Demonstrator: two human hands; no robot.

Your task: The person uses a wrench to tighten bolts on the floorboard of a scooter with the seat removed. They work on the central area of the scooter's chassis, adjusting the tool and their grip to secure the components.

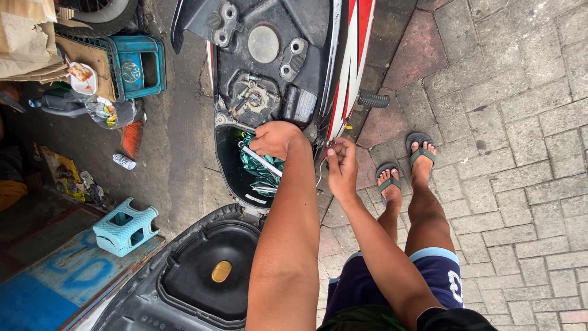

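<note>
A slim silver wrench (262, 162) is held in the under-seat compartment (228, 165) of a scooter (288, 55), its long axis running diagonally below the left hand (277, 138), which is clenched on its upper end. It lies over green cloth (264, 175). The right hand (341, 164), just beside at the compartment's rim, is pinched on something too small to identify.

Storage well (229, 165): opening is partly filled by green cloth (260, 168) and a wrench (262, 161). Left side is left free. Access is bounded by raised seat (202, 276) below, fuel cap (263, 43) area above.
</note>
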